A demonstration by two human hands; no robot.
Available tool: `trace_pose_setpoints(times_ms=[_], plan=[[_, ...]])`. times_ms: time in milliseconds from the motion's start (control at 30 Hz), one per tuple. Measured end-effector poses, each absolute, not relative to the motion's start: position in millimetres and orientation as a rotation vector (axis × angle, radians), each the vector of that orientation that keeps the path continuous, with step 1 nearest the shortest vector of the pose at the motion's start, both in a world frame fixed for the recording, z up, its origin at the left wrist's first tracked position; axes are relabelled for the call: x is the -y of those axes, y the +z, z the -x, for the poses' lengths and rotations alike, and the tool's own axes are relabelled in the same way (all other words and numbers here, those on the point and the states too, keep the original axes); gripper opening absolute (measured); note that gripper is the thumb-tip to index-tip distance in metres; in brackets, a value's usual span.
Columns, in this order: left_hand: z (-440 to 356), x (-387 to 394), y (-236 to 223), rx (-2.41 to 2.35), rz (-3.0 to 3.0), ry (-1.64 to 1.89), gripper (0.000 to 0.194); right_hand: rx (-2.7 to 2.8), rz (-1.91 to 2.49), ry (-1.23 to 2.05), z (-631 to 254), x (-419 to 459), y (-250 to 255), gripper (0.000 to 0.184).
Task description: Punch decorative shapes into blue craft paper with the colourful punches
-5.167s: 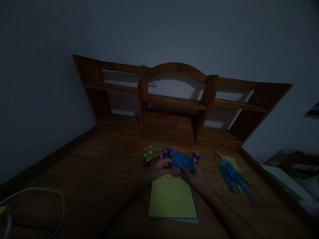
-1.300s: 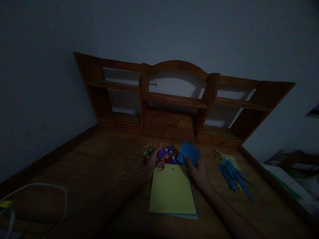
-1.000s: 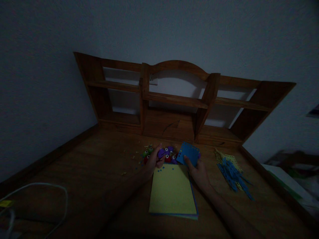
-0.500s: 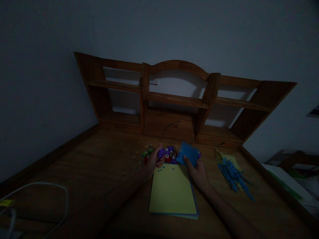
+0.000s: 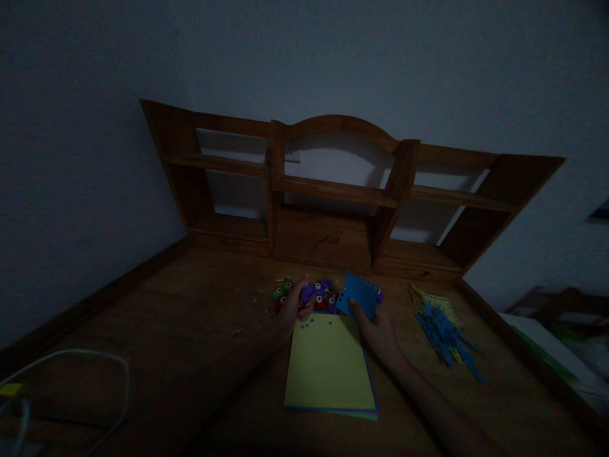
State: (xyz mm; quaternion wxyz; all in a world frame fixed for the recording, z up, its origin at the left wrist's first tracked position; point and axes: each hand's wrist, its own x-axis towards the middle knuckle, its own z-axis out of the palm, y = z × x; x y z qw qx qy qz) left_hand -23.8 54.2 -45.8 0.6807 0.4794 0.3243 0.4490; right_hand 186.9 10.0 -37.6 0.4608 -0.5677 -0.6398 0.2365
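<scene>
My left hand (image 5: 294, 306) is closed around a small purple paper punch (image 5: 308, 292). My right hand (image 5: 378, 330) pinches a blue paper square (image 5: 360, 293) by its lower edge, thumb on top; punched holes run along its top and left edges. The punch and the square are apart. Behind and between the hands lie several red, green and purple punches (image 5: 320, 302) with big round eyes, partly hidden by the hands. Below them rests a stack of coloured paper (image 5: 330, 362), yellow sheet uppermost, with small blue cut-outs (image 5: 307, 324) scattered near its top edge.
To the right lies a heap of blue paper strips (image 5: 442, 333) over yellow perforated strips (image 5: 435, 301). Tiny paper bits dot the desk (image 5: 190, 317) left of the punches. A wooden shelf unit (image 5: 333, 187) stands at the back. A white cable (image 5: 126, 374) loops at lower left.
</scene>
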Motion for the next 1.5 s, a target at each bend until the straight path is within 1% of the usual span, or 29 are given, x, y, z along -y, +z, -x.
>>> trace_pose_setpoints(times_ms=[167,767,1133,1333,1500], plan=[[23.7,-54.6,-44.8,-0.730,-1.093,1.001,0.068,1.591,1.361,0.599,-186.4,-8.5,-35.7,0.042],[23.7,-48.9,-37.5,-0.768,-1.074,1.011,0.065,1.622,1.337,0.583,-185.4,-7.8,-34.7,0.040],[24.7,-52.6,-40.8,-0.759,-1.096,1.001,0.068,1.614,1.331,0.615,-186.0,-8.2,-34.1,0.039],[25.0,-53.1,-42.6,-0.732,-1.084,1.007,0.067,1.626,1.346,0.567,-187.0,-9.8,-38.8,0.038],[24.9,-52.6,-42.1,-0.727,-1.085,1.006,0.065,1.626,1.353,0.591,-186.3,-8.2,-36.6,0.039]])
